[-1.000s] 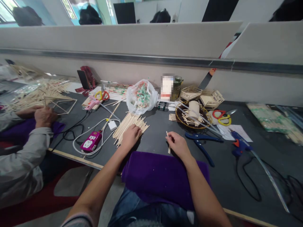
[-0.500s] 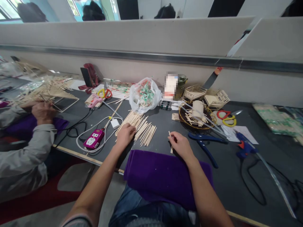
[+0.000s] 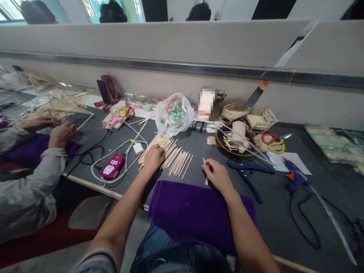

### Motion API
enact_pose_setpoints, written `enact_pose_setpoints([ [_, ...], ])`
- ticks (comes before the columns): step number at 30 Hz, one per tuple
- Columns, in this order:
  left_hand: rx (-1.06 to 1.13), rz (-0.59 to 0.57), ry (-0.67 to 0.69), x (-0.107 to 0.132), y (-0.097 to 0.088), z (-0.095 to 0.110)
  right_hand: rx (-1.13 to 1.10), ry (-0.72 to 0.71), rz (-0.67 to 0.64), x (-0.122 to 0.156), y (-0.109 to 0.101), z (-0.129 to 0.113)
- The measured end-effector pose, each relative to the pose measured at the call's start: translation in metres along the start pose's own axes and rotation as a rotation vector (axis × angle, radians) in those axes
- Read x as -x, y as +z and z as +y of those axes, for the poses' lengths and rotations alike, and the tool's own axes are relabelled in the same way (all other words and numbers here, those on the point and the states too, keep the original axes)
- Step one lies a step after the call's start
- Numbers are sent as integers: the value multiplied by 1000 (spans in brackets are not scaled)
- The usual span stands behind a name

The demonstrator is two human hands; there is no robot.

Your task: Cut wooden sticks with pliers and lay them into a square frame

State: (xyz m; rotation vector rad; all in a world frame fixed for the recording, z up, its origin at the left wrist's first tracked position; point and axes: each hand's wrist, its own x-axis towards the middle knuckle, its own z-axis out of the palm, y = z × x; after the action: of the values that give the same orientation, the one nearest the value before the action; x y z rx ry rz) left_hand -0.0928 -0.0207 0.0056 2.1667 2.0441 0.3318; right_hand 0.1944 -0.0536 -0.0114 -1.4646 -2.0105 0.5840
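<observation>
Thin pale wooden sticks (image 3: 176, 162) lie in a loose spread on the dark table. My left hand (image 3: 154, 156) rests over the left part of this spread with its fingers curled together, and what they hold, if anything, is hidden. One stick lies slightly apart at the right end of the row. To the right, my right hand (image 3: 216, 173) is closed around a short wooden stick (image 3: 204, 162), which pokes out above and below the fingers. A folded purple cloth (image 3: 190, 212) lies under my right forearm, along the table's front edge.
Behind the sticks sits a white plastic bag (image 3: 162, 123). Blue pliers (image 3: 247, 182), a blue glue gun (image 3: 295, 176), scissors (image 3: 274, 144) and a round basket (image 3: 218, 146) are on the right. A magenta device (image 3: 113, 167) with a white cable lies left, near a co-worker's hands (image 3: 62, 134).
A single stick now lies apart at the right end of the row. My left hand has shifted slightly up and right; my right hand stays put. The co-worker's hands have moved.
</observation>
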Motion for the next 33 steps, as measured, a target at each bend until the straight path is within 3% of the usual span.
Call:
enact_pose_setpoints([
  [18, 54, 17, -59, 4, -10, -10, -2, 5, -11, 0, -1, -2],
  [21, 154, 52, 2, 17, -7, 7, -6, 1, -14, 1, 0, -2],
  [23, 226, 48, 118, 29, 0, 27, -4, 2, -18, 1, 1, -3],
  [28, 143, -60, 390, 48, 25, 72, -4, 12, -29, 1, 2, -2],
  [30, 68, -91, 398, 46, 31, 76, 0, 13, -31, 0, 1, -2],
  [33, -31, -97, 264, 38, 30, 68, 11, 12, -25, 0, 1, -2],
])
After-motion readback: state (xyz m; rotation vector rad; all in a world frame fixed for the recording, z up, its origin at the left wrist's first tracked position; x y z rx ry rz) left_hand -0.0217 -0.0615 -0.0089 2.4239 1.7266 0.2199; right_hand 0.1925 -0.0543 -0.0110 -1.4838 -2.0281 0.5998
